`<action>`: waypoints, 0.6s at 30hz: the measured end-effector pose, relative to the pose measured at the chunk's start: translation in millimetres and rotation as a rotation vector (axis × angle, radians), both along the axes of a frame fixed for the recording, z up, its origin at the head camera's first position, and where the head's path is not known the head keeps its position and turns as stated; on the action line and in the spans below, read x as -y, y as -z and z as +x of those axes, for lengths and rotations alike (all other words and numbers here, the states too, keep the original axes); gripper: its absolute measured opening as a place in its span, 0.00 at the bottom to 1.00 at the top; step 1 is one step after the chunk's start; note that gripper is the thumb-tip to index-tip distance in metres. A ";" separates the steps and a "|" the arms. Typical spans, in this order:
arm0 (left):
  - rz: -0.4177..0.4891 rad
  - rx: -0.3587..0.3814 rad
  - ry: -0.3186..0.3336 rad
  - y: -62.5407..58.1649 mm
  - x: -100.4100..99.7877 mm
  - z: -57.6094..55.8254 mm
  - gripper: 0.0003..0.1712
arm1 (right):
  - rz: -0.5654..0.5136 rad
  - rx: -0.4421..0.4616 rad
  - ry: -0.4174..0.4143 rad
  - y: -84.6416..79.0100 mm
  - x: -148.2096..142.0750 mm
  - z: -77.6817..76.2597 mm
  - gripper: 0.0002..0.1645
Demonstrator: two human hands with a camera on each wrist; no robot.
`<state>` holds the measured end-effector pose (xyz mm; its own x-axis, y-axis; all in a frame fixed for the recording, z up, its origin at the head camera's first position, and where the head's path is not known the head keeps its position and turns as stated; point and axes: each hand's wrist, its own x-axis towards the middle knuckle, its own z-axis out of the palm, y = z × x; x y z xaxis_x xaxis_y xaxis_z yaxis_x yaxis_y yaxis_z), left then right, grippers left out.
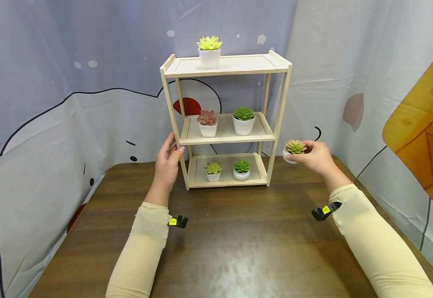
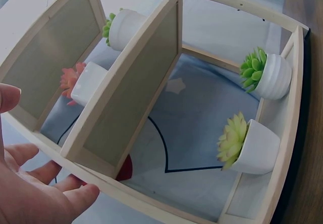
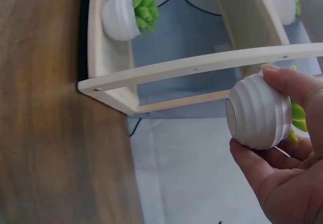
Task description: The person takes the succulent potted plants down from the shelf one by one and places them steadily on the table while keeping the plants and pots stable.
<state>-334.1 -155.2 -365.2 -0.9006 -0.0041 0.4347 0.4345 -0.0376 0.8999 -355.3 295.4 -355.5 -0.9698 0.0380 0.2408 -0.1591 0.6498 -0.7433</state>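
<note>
A pale wooden three-tier shelf (image 1: 227, 140) stands on the table. My left hand (image 1: 168, 163) holds its left post near the middle tier, thumb in front and fingers at the outer side. To the right of the shelf, my right hand (image 1: 315, 156) pinches a small potted succulent (image 1: 294, 147), clear of the shelf. Its ribbed white pot (image 3: 257, 113) is tilted, with the base showing in the right wrist view. A yellow-green succulent (image 1: 209, 51) stands on the top tier. The middle tier bears a reddish succulent (image 1: 207, 123) and a green one (image 1: 244, 121).
On the bottom tier sit a pale green succulent (image 1: 213, 171) in a square pot and a green succulent (image 1: 241, 169) in a round one. The brown wooden table (image 1: 238, 248) stretches in front. Patterned curtains (image 1: 108, 49) hang behind and at both sides.
</note>
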 end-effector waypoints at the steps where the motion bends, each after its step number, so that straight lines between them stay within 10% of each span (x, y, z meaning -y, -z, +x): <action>1: -0.002 0.001 -0.001 0.0 0.0 0.0 0.38 | -0.006 0.006 -0.002 2.8 -0.4 -0.2 0.36; 18: -0.006 -0.013 -0.001 -0.5 -0.1 -0.5 0.39 | 0.050 0.017 0.014 51.3 -4.2 -12.1 0.31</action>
